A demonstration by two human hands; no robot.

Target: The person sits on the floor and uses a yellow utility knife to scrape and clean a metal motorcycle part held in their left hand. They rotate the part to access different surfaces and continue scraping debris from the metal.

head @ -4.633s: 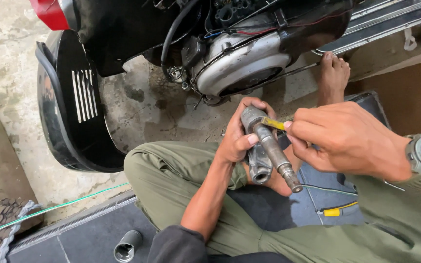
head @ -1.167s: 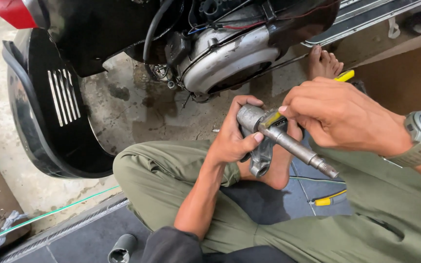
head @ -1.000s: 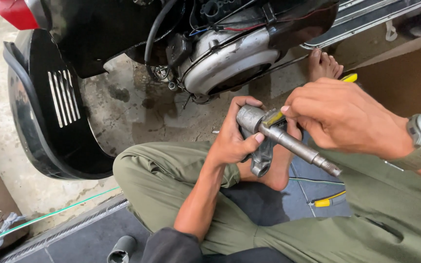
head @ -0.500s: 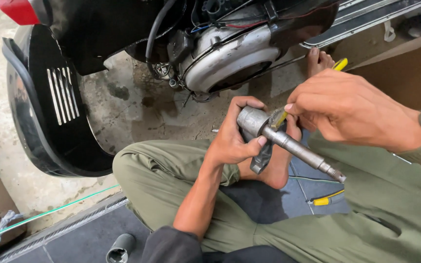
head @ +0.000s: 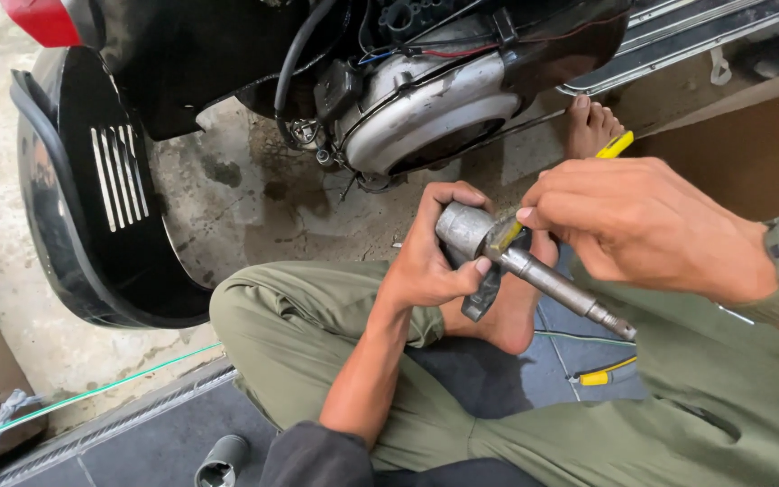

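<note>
Item, far left: detached black side panel [head: 92, 207] with slotted vents, lying on stained concrete at the 9 o'clock edge of view; a green cord [head: 92, 390] runs below it toward 7 o'clock

Item, lower left: short metal socket [head: 221, 462], open end up, on a dark mat [head: 137, 446] at 7 o'clock

Item, top centre: scooter engine casing [head: 426, 113], grey and scuffed, with hoses and wires, at 12 o'clock

Item, centre: left hand [head: 430, 261], fingers closed around the thick cylindrical head of a grey metal shaft part [head: 534, 275]. The part sits just above the crossed legs, over a bare foot, its thin end slanting toward 4 o'clock. A dark piece hangs under the head; its kind cannot be told

Handling, as judged: solid steel, stiff, fairly heavy for its bulk, likely oily and so prone to slip; not fragile. The fat head offers the surest hold, as taken now; the slender shaft would turn in the palm

Item, right of centre: right hand [head: 642, 225], wristwatch on the wrist, closed on a yellow-handled tool [head: 507, 236] whose tip rests against the head of the part; the handle end shows at 1 o'clock of the knuckles

Item, lower right: second yellow-handled tool [head: 608, 373] lying on the mat at 5 o'clock, beside the olive trouser leg
</note>
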